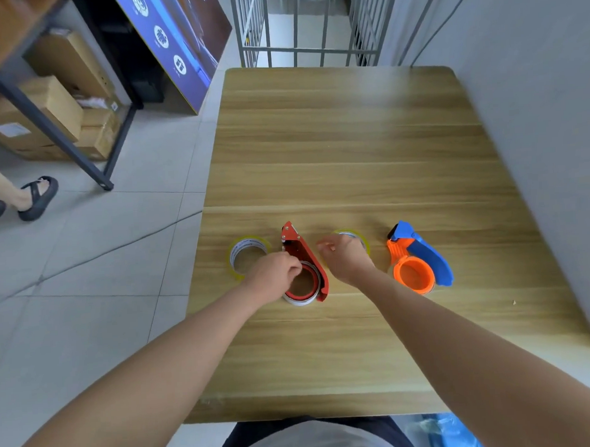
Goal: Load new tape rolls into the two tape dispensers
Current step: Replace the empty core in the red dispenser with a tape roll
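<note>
Both arms reach forward over the wooden table (334,147). Left hand (274,275) pinches narrowly at the red tape dispenser (305,256); right hand (346,258), loosely curled, covers 1 tape roll (356,237). No writing is legible.

A wood-grain bench (344,146) stands on pale grey floor tiles (95,252), against a grey wall (534,77) at right. Upper left, cardboard boxes (48,112) sit under a dark metal rack (46,126); grey railings (308,23) cross the top.
</note>
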Demonstrator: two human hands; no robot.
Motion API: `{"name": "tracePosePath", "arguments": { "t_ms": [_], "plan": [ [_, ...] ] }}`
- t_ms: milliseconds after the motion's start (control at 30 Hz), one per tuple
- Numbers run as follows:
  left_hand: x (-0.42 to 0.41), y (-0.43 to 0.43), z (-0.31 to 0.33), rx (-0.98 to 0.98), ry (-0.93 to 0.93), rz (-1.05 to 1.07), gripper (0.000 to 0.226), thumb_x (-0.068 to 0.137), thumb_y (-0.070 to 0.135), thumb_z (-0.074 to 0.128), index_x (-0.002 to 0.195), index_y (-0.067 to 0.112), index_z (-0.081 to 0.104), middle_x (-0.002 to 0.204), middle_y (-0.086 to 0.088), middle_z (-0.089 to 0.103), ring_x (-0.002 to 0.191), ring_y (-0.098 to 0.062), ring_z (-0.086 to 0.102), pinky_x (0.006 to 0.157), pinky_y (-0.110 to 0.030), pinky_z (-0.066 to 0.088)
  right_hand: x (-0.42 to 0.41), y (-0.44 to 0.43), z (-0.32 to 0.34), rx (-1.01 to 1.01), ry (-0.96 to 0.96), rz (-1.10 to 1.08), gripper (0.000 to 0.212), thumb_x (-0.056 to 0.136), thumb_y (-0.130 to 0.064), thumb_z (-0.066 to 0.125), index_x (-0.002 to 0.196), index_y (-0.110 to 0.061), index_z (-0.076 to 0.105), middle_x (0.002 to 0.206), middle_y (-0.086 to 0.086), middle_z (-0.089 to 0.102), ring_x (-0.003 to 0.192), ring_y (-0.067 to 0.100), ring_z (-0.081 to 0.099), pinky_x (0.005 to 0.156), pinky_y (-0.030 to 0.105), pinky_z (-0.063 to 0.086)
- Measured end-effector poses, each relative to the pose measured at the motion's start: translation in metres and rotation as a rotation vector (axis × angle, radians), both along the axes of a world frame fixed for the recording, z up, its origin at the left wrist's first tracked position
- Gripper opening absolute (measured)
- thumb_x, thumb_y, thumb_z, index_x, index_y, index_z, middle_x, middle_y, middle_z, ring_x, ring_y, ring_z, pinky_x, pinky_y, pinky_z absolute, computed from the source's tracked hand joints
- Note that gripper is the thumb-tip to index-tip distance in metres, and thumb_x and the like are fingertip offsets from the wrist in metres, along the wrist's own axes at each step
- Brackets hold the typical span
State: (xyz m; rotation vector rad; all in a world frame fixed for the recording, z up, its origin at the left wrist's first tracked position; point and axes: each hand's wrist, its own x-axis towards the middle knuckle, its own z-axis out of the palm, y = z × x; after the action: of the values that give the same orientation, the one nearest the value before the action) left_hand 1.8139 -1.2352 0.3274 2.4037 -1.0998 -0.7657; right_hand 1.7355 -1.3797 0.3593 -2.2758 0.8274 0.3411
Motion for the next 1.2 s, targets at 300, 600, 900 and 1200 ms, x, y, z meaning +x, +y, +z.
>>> {"name": "tracePosePath", "arguments": {
  "t_ms": [300, 600, 900, 1200],
  "plan": [
    [-0.026, -0.04, -0.009, 0.357, 0.083, 0.032, 0.035, 0.087, 0.04, 0.061, 0.089, 0.005, 0.063, 0.107, -0.015, 0.069, 0.103, -0.034, 0.061, 0.088, -0.038, 0.04, -0.014, -0.004, 0.013, 0.066, 0.033, 0.007, 0.028, 0.101, -0.017, 0.042, 0.107, -0.005, 0.067, 0.107, 0.015, 0.065, 0.1, 0.031, 0.06, 0.08, 0.033, 0.046],
    [-0.013, -0.028, 0.026, 0.19, 0.032, 0.168, 0.013, 0.083, 0.027, 0.057, 0.082, 0.016, 0.064, 0.088, -0.008, 0.068, 0.088, -0.035, 0.063, 0.068, -0.032, 0.046, -0.011, -0.002, 0.02, 0.265, 0.022, -0.254, 0.042, 0.097, -0.044, 0.048, 0.091, -0.005, 0.063, 0.085, 0.01, 0.054, 0.077, 0.022, 0.05, 0.072, 0.031, 0.041],
    [0.004, -0.013, 0.084, -0.098, -0.038, 0.194, 0.021, 0.093, 0.017, 0.05, 0.089, 0.0, 0.062, 0.096, -0.023, 0.068, 0.09, -0.041, 0.06, 0.07, -0.041, 0.043, 0.025, 0.003, 0.054, 0.904, -0.017, -0.585, 0.094, 0.078, -0.067, 0.063, 0.141, -0.003, 0.037, 0.137, 0.019, 0.053, 0.095, 0.032, 0.064, 0.091, 0.046, 0.051],
    [0.02, -0.01, 0.121, -0.298, -0.116, 0.104, 0.016, 0.093, 0.009, 0.053, 0.087, 0.0, 0.065, 0.078, -0.012, 0.058, 0.073, -0.027, 0.047, 0.058, -0.031, 0.028, 0.042, -0.006, 0.082, 1.204, -0.129, -0.638, 0.053, 0.079, -0.044, 0.072, 0.097, 0.003, 0.06, 0.098, 0.018, 0.064, 0.083, 0.028, 0.066, 0.07, 0.038, 0.054]
  ]
}}
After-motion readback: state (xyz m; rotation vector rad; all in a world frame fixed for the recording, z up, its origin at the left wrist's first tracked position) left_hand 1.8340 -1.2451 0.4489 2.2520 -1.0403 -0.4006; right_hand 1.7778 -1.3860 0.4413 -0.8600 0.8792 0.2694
